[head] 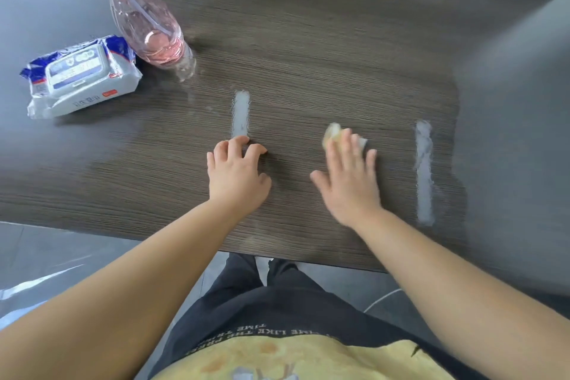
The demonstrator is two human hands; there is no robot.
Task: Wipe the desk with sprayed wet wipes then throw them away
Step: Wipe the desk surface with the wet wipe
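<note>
Soft, limp and light, the crumpled wet wipe (333, 132) is pressed under the right hand's (348, 177) flat fingers and looks easiest to pinch at its exposed 12 o'clock edge, while the loosely bent left hand (237, 173) rests empty on the desk (308, 55).

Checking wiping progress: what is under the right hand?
A crumpled whitish wet wipe, pressed onto the dark wood-grain desk by the right hand. Only its edges show beyond the fingers; the rest is covered.

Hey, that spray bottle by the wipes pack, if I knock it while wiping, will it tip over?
Probably easily. The spray bottle stands upright, tall and narrow, with only a little pink liquid at its base, so it looks light. Its thin clear plastic would likely dent under a firm grip.
</note>
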